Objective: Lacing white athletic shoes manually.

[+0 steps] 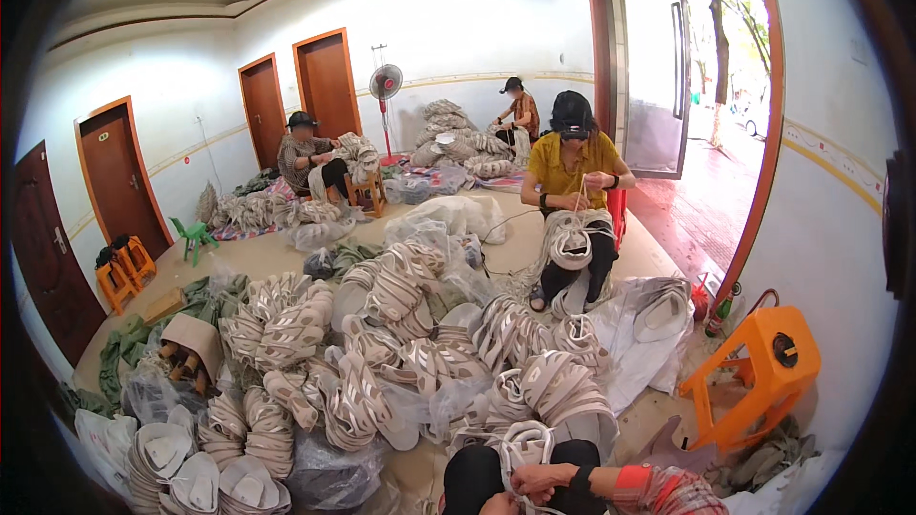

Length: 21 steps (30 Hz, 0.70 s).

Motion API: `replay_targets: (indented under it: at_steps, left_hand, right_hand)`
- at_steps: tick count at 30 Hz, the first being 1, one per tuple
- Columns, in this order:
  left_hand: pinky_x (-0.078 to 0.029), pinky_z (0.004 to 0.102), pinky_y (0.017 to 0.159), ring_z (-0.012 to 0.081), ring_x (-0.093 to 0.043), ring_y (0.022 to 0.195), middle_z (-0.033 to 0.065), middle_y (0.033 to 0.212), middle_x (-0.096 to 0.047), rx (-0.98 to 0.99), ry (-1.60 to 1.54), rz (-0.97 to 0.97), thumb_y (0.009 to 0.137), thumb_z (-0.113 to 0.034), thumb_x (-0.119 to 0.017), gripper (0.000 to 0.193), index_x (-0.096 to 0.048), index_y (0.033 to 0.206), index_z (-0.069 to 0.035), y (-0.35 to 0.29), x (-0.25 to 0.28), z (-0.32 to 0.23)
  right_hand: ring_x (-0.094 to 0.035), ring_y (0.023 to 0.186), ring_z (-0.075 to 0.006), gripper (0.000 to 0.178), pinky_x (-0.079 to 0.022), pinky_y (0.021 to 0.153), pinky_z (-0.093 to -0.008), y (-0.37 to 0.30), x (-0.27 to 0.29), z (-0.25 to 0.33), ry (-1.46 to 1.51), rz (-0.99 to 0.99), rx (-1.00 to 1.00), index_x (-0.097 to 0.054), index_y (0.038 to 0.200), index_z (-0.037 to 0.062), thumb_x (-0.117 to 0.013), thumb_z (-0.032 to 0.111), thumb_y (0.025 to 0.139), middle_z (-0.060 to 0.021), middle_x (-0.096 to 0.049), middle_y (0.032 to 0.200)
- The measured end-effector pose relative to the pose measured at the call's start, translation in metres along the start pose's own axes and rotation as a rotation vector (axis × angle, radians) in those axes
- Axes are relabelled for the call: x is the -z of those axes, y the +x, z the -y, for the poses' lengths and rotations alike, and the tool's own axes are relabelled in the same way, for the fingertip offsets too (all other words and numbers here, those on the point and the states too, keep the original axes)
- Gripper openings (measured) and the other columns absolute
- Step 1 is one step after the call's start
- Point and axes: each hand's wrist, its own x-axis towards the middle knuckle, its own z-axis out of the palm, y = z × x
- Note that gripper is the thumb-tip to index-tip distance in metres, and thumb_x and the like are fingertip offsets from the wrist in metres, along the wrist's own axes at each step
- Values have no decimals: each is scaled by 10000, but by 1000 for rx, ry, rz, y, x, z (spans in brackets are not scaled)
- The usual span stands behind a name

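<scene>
A beige and white shoe upper (525, 441) rests between my dark-trousered knees at the bottom of the view. My right hand (538, 481) comes in from the right, its fingers curled closed at the upper's near edge. Beside it, low at the picture's edge, shows part of my left hand (499, 505), close to the same upper; its fingers are mostly cut off. Just beyond my knees lie stacked shoe uppers (563, 387) in beige with white stripes. Whether a thread or needle is between my fingers is too small to make out.
Heaps of shoe uppers (296, 329) and clear plastic bags (334, 467) cover the floor ahead and left. An orange stool (763, 372) stands at my right. A person in a yellow top (572, 167) sits ahead, pulling a cord from an upper. Two others work farther back.
</scene>
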Motion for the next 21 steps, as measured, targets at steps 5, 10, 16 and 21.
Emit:
replay_targets:
  at_steps: [5,10,16,21]
  left_hand:
    - [-448,454,507,343,-572,579,183,614,-575,-27,849,-75,826,-294,-532,292,-587,724,-26,-33,-9,-39]
    - [-453,456,505,331,-570,550,186,605,-574,-41,550,-164,847,-359,-515,347,-596,736,-40,-28,5,-34]
    - [-431,434,773,378,-528,870,185,875,-583,-92,617,-311,801,-131,-543,180,-577,917,2,-31,30,-67]
    - [-478,443,621,379,-601,675,198,719,-607,27,450,-142,802,-279,-584,279,-633,770,-6,-6,18,-81]
  right_hand:
    - [-554,412,-211,173,-406,355,-325,24,-20,-20,-179,29,-66,-560,691,-24,-466,110,745,-115,-564,516]
    - [-606,622,-377,199,-472,534,-461,-45,-23,68,-429,-156,70,-561,704,-45,-548,153,718,-203,-594,638]
    - [-605,665,-347,156,-472,560,-446,-55,26,53,-491,-1119,142,-486,945,19,-490,113,821,-173,-597,784]
    - [-627,905,-297,213,-537,751,-353,-68,32,66,1073,-716,446,-416,1031,-15,-514,124,903,-187,-583,1053]
